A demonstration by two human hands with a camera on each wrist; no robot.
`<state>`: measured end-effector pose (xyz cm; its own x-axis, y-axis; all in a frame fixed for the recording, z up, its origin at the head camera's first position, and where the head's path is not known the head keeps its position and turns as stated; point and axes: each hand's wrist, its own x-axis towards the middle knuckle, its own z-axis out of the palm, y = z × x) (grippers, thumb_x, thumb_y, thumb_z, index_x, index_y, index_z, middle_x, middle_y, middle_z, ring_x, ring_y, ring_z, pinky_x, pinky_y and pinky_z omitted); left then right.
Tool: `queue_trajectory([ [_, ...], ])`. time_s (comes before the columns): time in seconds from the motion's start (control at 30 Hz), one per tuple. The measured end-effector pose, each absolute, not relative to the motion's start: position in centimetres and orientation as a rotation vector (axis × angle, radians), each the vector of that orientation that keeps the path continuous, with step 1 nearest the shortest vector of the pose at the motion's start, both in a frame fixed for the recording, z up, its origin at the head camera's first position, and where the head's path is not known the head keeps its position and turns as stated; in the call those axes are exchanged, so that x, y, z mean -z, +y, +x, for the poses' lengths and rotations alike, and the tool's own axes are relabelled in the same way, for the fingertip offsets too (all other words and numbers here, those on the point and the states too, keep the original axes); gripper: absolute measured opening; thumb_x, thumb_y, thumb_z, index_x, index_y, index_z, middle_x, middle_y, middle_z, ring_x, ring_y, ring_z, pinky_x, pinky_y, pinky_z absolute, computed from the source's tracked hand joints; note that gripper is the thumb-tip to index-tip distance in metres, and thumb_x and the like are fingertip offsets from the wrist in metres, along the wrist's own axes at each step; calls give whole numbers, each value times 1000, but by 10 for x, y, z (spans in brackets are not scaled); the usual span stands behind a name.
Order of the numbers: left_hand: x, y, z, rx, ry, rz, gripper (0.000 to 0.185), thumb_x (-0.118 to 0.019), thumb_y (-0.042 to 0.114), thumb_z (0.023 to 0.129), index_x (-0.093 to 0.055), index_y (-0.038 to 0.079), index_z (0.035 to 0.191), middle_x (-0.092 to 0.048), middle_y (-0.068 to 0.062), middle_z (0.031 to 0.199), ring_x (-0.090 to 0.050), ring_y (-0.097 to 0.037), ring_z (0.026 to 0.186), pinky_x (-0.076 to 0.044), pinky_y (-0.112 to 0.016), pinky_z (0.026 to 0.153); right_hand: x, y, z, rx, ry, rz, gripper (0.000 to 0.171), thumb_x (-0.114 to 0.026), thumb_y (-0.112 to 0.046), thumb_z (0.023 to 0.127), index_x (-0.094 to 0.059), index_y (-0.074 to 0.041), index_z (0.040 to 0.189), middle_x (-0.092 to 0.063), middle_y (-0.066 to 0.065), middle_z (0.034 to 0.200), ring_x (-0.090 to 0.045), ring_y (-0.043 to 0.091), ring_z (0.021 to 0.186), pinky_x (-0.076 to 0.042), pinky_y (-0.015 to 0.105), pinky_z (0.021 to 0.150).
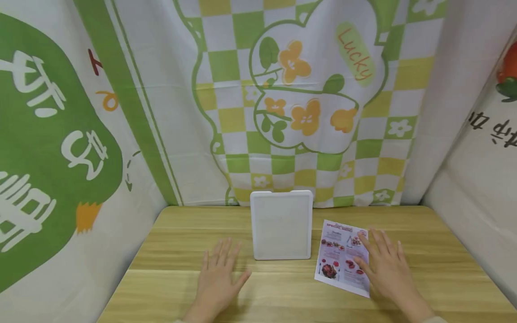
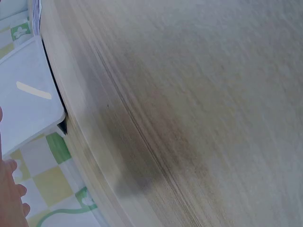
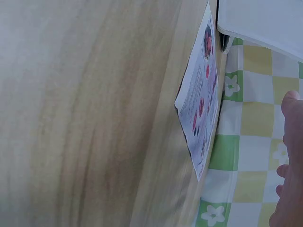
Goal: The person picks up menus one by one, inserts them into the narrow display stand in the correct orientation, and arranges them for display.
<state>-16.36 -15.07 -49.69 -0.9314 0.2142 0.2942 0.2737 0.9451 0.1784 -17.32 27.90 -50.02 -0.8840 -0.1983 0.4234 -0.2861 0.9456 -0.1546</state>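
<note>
Neither of our hands grips anything: our right hand [image 1: 385,267] lies flat with fingers spread and straight, its fingertips [image 1: 362,239] resting on the right edge of the printed leaflet [image 1: 342,258], and our left hand [image 1: 220,273] lies palm down on the bare wooden table [image 1: 282,296], fingers loosely apart, holding nothing

Under and just left of our right fingers the leaflet lies flat — only its right margin is pinned, so we judge a sideways drag could skew or crease the thin sheet, or slide it instead of lifting it

Between our two hands, a little beyond them, the white tray [image 1: 281,224] lies on the table, just left of the leaflet; a push leftward could run the paper's edge against its rim and buckle it

Farthest off hangs the green checked cloth [image 1: 307,89] — clear of any of this
</note>
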Motion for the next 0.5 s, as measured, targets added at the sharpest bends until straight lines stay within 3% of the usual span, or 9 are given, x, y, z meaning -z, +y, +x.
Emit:
queue_trajectory([
  [0.27,499,-145,-161,309,-2803,-435,71,-57,56,94,-40,19,152,-30,-12,159,-22,-35,147,-15,-63,114,506,286,-170,-297,-2651,369,71,-61,-40,97,-28,-19,157,-8,13,164,-2,35,150,13,49,116],
  [0.5,508,-134,-161,300,-2783,-513,72,-58,56,93,-39,20,152,-30,-11,159,-26,-36,145,-22,-67,110,506,296,-164,-262,-2648,377,74,-61,-38,96,-24,-23,158,-7,10,165,2,31,150,14,45,115],
])
